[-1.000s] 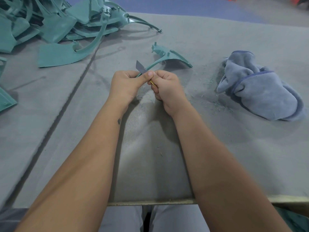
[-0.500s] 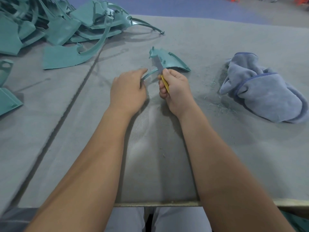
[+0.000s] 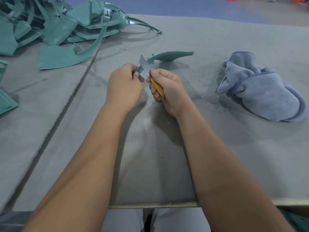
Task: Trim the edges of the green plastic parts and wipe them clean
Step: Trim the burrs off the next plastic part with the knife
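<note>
My left hand [image 3: 124, 86] grips the near end of a curved green plastic part [image 3: 168, 56], whose wide far end stretches right above the grey felt table [image 3: 200, 156]. My right hand [image 3: 167, 87] holds a yellow-handled knife [image 3: 157, 87]. Its grey blade [image 3: 145, 64] points up and left and lies against the part's thin arm between my two hands. A crumpled blue-grey cloth [image 3: 260, 87] lies on the table to the right, apart from both hands.
A heap of green plastic parts [image 3: 55, 25] fills the far left of the table, with more green pieces [image 3: 6, 102] at the left edge. Fine green shavings [image 3: 209, 82] are scattered between my right hand and the cloth. A dark seam [image 3: 66, 101] crosses the felt diagonally.
The green part has turned, so its wide end now stretches flat to the right. The blade has risen into view against the part's arm. The view has shifted a little.
</note>
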A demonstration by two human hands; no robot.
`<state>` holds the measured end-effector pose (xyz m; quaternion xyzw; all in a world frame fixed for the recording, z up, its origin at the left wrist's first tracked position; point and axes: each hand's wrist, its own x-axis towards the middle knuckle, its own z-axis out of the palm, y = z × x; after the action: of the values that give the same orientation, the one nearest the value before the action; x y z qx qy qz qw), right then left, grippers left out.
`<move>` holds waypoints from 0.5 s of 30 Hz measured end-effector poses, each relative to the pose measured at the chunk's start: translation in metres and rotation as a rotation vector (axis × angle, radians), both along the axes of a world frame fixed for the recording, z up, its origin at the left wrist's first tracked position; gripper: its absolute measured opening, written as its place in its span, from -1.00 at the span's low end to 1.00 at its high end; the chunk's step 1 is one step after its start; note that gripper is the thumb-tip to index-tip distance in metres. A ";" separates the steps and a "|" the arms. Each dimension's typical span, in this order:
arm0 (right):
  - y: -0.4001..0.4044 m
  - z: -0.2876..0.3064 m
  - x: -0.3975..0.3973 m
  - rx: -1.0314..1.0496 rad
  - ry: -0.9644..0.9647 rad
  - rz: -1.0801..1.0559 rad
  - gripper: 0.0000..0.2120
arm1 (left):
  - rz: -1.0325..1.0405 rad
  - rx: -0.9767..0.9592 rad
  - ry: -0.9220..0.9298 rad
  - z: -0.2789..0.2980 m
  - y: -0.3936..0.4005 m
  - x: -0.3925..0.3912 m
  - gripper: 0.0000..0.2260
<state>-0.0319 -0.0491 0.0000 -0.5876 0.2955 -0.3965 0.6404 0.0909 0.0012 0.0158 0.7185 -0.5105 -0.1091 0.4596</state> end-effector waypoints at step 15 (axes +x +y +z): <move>0.004 0.000 0.010 -0.074 0.031 -0.189 -0.68 | -0.107 -0.026 0.363 0.004 0.001 -0.012 -0.70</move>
<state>-0.0217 -0.0451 0.0005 -0.5863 0.3446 -0.4567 0.5735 0.0791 0.0018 0.0199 0.6528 -0.4581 -0.2548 0.5468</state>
